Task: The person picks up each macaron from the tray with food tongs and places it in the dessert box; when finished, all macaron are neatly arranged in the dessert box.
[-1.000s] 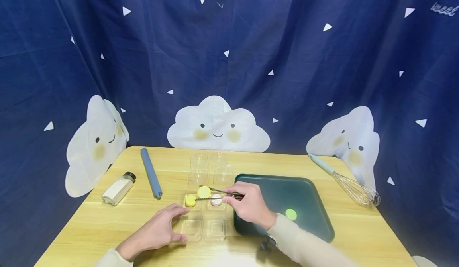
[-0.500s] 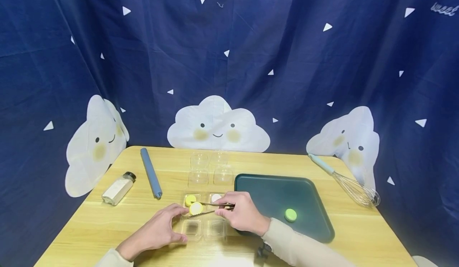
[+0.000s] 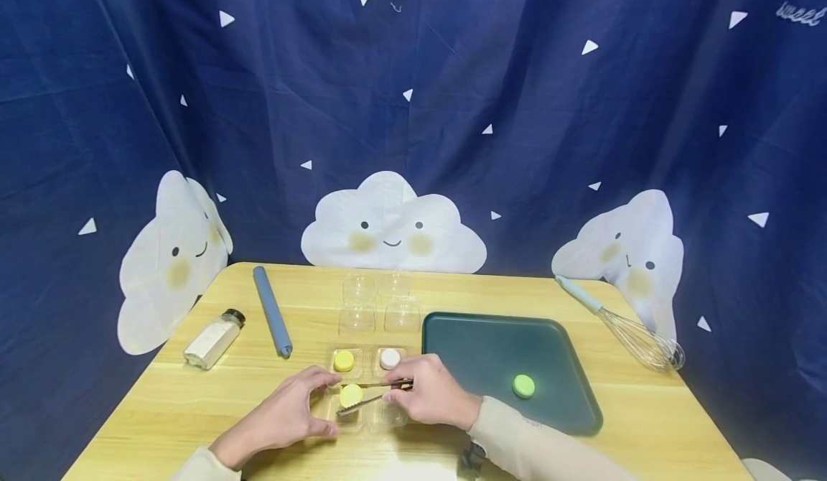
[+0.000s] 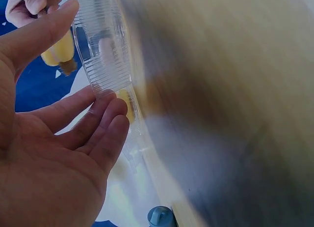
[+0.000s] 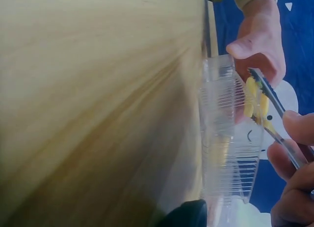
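Observation:
My right hand (image 3: 434, 395) pinches dark metal tongs (image 5: 269, 92) with serrated tips. Between those tips is a yellow macaron (image 3: 351, 395), tilted, over the front left compartment of a clear plastic macaron box (image 5: 221, 94). In the back compartments sit another yellow macaron (image 3: 344, 361) at left and a pale pink one (image 3: 390, 358) at right. My left hand (image 3: 284, 409) rests at the box's left side, fingers extended and thumb spread toward the front corner. Its fingertips (image 4: 105, 92) touch the plastic wall.
The clear domed lid (image 3: 357, 316) lies behind the box. To the right, a dark green tray (image 3: 491, 344) bears a green macaron (image 3: 523, 387). A whisk (image 3: 629, 332) lies at the far right. A blue rolling pin (image 3: 273, 312) and a black-capped jar (image 3: 213, 341) are at left.
My right hand has brought the tongs and yellow macaron nearer to me, from above the back compartments to the front left one. My left hand has stayed in place.

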{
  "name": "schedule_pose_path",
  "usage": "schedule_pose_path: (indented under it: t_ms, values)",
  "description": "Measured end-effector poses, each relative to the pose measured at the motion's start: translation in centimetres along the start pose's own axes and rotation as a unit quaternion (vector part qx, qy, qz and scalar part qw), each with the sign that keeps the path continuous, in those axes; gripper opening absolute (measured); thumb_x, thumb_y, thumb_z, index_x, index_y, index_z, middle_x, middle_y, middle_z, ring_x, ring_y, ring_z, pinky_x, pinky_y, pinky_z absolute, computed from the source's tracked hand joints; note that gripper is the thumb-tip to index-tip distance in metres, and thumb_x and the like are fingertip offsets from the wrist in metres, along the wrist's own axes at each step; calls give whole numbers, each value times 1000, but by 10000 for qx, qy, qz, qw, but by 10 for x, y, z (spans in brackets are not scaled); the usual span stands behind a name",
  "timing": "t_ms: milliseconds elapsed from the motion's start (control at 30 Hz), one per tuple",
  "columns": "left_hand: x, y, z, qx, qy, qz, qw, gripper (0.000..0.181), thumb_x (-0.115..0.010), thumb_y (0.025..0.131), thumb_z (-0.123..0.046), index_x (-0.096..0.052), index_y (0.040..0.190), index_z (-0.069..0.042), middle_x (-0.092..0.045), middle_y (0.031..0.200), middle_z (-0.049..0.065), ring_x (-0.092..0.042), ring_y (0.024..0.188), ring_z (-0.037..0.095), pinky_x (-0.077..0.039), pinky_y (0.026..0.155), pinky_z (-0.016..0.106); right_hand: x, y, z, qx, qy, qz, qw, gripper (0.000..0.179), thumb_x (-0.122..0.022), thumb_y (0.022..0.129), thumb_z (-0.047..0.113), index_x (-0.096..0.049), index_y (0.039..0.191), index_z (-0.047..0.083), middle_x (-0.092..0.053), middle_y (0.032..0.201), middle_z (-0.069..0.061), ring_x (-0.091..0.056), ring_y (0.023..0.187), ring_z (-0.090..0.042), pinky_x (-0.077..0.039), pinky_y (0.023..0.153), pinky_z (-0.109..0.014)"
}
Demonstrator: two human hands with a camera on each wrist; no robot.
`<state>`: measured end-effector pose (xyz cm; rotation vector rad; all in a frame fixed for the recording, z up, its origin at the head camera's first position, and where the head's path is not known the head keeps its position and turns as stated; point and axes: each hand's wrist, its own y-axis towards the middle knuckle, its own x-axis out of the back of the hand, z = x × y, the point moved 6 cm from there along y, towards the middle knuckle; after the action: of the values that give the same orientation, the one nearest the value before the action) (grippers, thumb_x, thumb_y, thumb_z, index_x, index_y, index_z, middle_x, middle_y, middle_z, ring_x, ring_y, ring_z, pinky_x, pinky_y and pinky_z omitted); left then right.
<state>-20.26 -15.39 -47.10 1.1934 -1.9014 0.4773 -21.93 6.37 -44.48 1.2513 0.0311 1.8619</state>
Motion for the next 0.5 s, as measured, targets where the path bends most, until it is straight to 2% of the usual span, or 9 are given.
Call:
schedule_pose_path:
  t_ms: [167,300,500]
  values:
    - [0,0,-1,-47,36,-47,10000,79,-89,70,-46,-64,132,-4,-66,123,3,-65,109,23,-58,94,45,-5,1,2,100,-294,163,9994,11,-81,84,17,-81,94,12,-80,93,3,-73,92,-4,-56,80,-10]
    - [1,0,-1,-20,85,-75,9999,78,-89,70,-45,-64,132,-5,-66,122,1,-65,109,22,-58,94,43,-8,2,2,81,-331,260,9991,10,-81,84,15,-81,94,12,-79,90,2,-69,82,0,-50,72,-5]
    - [1,0,-2,11,107,-75,9999,78,-89,70,-45,-64,132,-5,-66,123,2,-65,110,23,-58,94,46,-13,3,2,20,-466,474,9978,8,-80,85,17,-82,92,14,-77,84,4,-55,70,8,-37,61,1]
